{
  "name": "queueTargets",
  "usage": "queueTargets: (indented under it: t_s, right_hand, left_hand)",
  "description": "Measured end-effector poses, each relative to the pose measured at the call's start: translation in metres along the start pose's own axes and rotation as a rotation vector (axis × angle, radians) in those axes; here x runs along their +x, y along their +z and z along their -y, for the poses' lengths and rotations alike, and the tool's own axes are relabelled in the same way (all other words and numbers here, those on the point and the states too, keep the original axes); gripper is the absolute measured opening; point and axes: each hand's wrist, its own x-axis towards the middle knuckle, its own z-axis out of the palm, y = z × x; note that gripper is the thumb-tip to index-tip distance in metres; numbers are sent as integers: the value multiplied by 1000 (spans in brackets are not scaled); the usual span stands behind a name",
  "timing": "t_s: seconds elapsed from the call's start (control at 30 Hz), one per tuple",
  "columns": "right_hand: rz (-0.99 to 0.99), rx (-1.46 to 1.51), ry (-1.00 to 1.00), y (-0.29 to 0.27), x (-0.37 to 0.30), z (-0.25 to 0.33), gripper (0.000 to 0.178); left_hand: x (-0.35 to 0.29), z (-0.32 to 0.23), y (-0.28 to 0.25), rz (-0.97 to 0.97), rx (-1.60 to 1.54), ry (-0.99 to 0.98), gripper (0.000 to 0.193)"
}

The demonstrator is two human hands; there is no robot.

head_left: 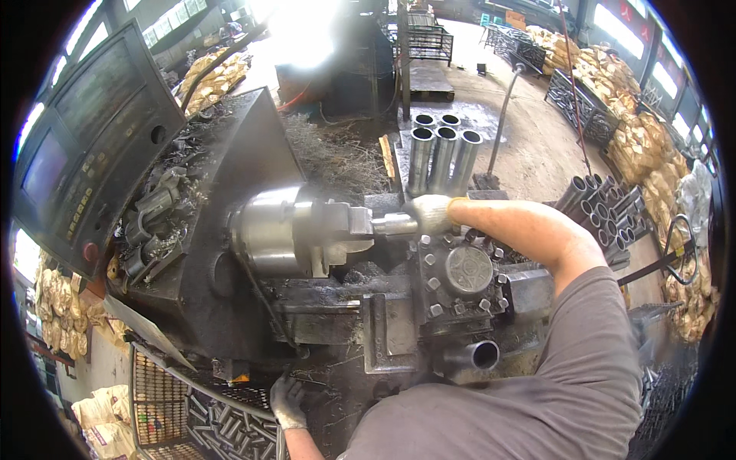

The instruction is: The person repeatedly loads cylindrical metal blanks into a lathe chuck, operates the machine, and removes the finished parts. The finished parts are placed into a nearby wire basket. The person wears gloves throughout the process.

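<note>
well, the right hand (431, 213) is gripping a tube (394, 224) at the chuck (270, 231), close beside the tool block (466, 272); the left hand (288, 400), grip unclear, is hanging near the bin's edge (159, 392). floor (530, 136) is spreading beyond.

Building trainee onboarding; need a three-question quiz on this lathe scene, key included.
1. True or false: the left hand is bare.
2. The right hand is at:
a) the control panel
b) the outer end of the metal cylinder at the chuck
c) the crate of small metal pieces
3. How many open-topped metal tubes stand upright in the group just beyond the right hand?

Key: 1. False, it is gloved. 2. b. 3. Five.
</note>
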Motion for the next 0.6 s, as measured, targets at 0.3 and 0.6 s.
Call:
queueTargets:
  t_s: [0.3,0.6]
  right_hand:
    - [10,93,-10,-11,4,36,75]
    - [360,-132,149,-34,8,48,72]
  left_hand:
    - [39,-28,-59,-222,-46,185,48]
    - [43,-88,-49,-288,-335,46,54]
